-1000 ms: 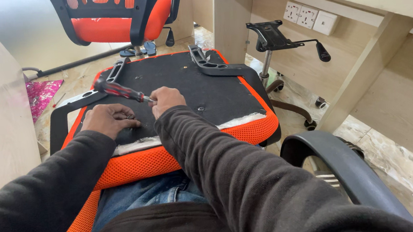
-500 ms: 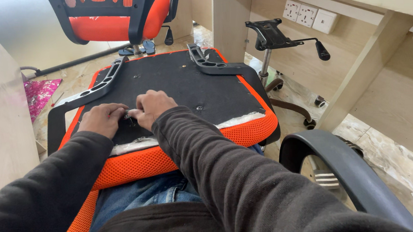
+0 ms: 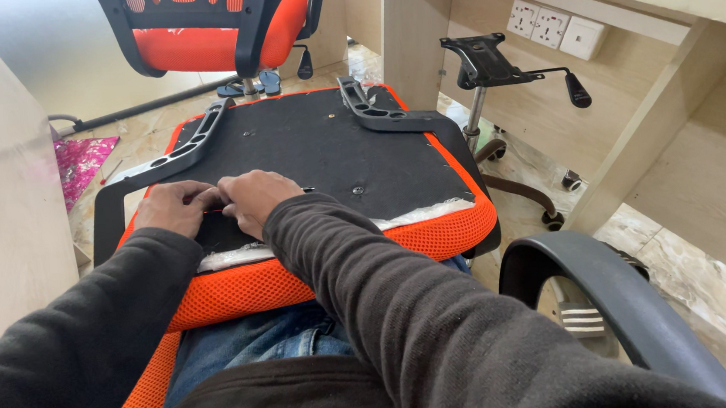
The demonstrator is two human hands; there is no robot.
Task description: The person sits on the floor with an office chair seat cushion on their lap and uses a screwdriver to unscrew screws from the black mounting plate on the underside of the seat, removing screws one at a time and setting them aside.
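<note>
Nearest the camera, dark sleeves and blue-jeaned knees fill the bottom of the view, with the curved grey armrest (image 3: 599, 297) of the seat the person occupies at lower right. Across the lap lies an upturned orange mesh chair seat (image 3: 324, 155), its black fabric underside facing up and its orange edge toward the knees. On that black surface, near the seat's left side, the left hand (image 3: 172, 207) and the right hand (image 3: 253, 200) rest knuckle to knuckle, fingers curled together around a thin dark tool (image 3: 300, 190) whose tip pokes out to the right; exactly how it is pinched cannot be told. Two black armrest brackets (image 3: 377, 115) run along the seat's far corners. Beyond, a chair base with a lever (image 3: 500, 69) stands on the floor by the table leg, and an assembled orange chair (image 3: 217, 33) sits farthest away.
</note>
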